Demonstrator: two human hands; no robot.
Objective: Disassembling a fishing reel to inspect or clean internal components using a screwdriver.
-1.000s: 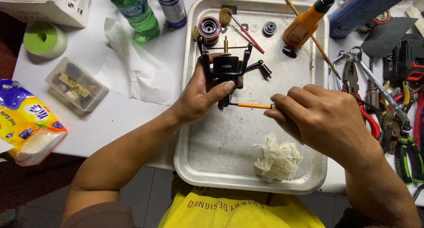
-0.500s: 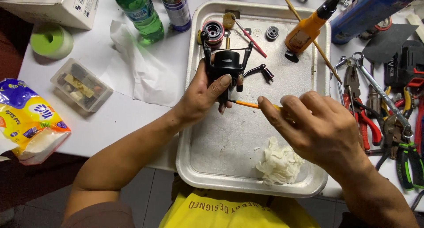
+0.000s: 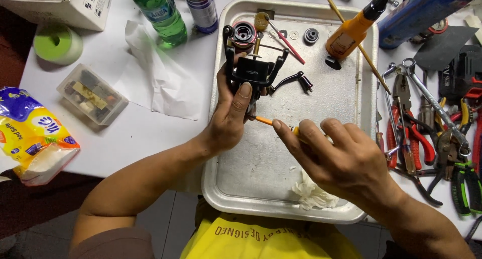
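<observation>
Over the metal tray (image 3: 346, 138), the left hand (image 3: 228, 121) is wrapped around a black fishing reel body (image 3: 253, 71), thumb pressed flat on its front and the other fingers clamped round the back, holding it just above the tray's upper half. The right hand (image 3: 346, 161) has its fingers pinched together on a thin orange-handled tool (image 3: 266, 121), probably a small screwdriver, though most of it is buried in the fist so I can't say for sure. Its tip points at the underside of the reel, right next to the left thumb.

Also on the tray: a wad of white tissue (image 3: 314, 193) just below the right hand, a red-rimmed spool (image 3: 244, 33) behind the reel, a black handle piece (image 3: 293, 81) beside it, and an orange bottle with a black nozzle (image 3: 351, 33) leaning at the top right corner.

Off to the right sits a pile of pliers and wrenches (image 3: 427, 123). On the left side of the white table there's a green bottle (image 3: 160, 13), a clear parts box (image 3: 93, 94) and a tissue pack (image 3: 32, 133).
</observation>
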